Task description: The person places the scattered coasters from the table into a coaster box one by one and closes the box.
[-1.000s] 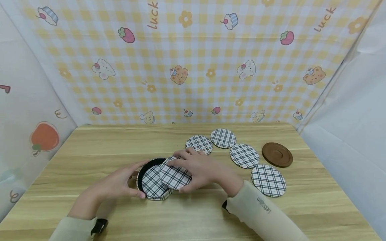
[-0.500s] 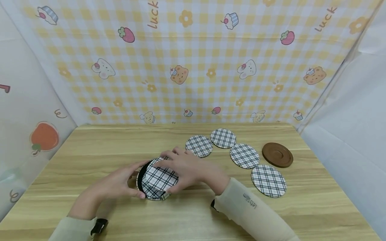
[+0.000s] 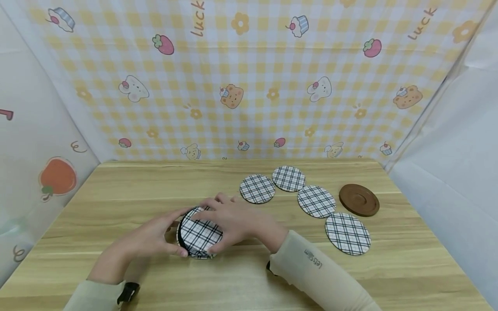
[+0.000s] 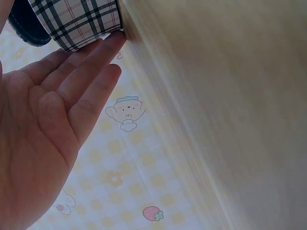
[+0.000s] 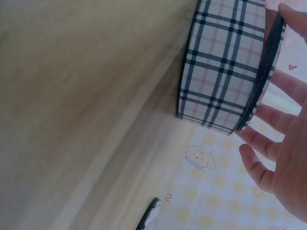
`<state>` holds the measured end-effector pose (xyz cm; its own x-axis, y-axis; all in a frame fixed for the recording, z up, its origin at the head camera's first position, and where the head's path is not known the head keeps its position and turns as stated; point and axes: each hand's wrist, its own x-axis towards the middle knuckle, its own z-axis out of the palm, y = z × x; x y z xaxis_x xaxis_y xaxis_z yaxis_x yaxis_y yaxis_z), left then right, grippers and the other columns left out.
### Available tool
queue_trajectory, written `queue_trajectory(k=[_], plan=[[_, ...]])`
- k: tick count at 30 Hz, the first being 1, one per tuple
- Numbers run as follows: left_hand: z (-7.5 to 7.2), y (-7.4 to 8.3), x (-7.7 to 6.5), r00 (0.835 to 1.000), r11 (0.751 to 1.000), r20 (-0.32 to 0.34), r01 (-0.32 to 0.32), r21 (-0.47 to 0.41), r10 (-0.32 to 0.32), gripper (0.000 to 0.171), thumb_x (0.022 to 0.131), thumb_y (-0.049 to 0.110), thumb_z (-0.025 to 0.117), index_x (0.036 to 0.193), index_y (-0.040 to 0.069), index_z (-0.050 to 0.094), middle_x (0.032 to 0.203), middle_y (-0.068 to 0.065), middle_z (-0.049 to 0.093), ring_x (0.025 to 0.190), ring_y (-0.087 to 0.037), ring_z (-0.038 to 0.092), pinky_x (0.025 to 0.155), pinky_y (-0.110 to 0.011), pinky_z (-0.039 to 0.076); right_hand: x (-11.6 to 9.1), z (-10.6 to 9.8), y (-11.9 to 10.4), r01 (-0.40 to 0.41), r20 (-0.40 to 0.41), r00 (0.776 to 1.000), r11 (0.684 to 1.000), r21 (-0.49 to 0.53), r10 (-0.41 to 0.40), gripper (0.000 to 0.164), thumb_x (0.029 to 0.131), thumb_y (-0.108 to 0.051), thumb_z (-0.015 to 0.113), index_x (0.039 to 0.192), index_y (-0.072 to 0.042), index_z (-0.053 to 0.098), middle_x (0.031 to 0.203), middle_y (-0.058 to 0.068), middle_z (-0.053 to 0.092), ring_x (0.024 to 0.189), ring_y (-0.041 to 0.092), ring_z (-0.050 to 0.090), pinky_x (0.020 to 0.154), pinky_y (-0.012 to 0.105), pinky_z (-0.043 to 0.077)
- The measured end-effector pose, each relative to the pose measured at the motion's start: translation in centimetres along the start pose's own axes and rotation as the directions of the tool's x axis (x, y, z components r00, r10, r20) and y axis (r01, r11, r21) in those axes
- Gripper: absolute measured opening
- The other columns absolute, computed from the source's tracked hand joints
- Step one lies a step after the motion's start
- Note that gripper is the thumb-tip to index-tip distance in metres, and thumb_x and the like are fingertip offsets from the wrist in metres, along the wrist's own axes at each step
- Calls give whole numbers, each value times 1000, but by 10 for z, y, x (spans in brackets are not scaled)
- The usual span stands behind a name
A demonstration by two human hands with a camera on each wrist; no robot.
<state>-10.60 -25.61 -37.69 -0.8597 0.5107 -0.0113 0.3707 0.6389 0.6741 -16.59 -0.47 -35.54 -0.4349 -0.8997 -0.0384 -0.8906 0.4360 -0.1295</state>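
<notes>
A round plaid coaster holder [image 5: 218,72] stands on the table, left of the middle in the head view. My left hand [image 3: 153,237] holds it from the left, thumb at its front edge and fingers along the far side. In the left wrist view those fingers lie against the plaid wall [image 4: 84,21]. My right hand [image 3: 237,220] grips a plaid coaster [image 3: 200,235] by its edge over the holder's opening. In the right wrist view this coaster's dark underside tilts over the holder, one edge right at the rim. The coaster hides most of the holder's inside.
Several matching plaid coasters [image 3: 316,201] lie flat in a curved row to the right. Beyond them is a brown round wooden coaster [image 3: 359,200]. A yellow checked cloth [image 3: 249,125] hangs behind the table's back edge, with white sheets at the sides.
My right hand has moved left with the coaster, which now covers nearly the whole opening of the holder. The left hand has stayed in place on the holder.
</notes>
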Motion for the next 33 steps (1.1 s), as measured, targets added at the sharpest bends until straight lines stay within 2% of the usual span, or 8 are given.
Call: queue_trajectory(k=[8,12,15,33], plan=[[0,0,1,1000,1000,-2,-14,24,14,107,72,54,81,154,7,32,150,-14,49,123,-31,59,104,-52,50,6,2,-3,14,15,1000,1000,-5,-14,84,77,-69,68,150,-38,40,156,-4,34,130,18,39,100,42,48],[0,0,0,1000,999,-2,2,33,-2,108,71,56,80,155,10,31,148,-12,51,119,-24,60,102,-42,53,10,2,-5,27,22,999,1000,16,-27,84,78,-67,69,150,-36,40,156,-4,35,129,19,39,101,42,46],[0,-1,0,1000,999,-6,10,47,-9,109,71,57,80,156,11,30,148,-12,51,118,-20,60,102,-39,53,13,3,-5,32,22,999,999,33,-33,84,78,-65,71,150,-35,41,156,-3,35,129,19,39,102,43,46],[1,1,-1,999,999,9,35,20,-35,109,71,54,82,155,6,30,150,-19,47,121,-33,60,102,-54,51,14,7,-3,21,23,999,998,51,-22,87,77,-68,71,150,-32,42,155,-2,37,133,19,38,109,46,44]])
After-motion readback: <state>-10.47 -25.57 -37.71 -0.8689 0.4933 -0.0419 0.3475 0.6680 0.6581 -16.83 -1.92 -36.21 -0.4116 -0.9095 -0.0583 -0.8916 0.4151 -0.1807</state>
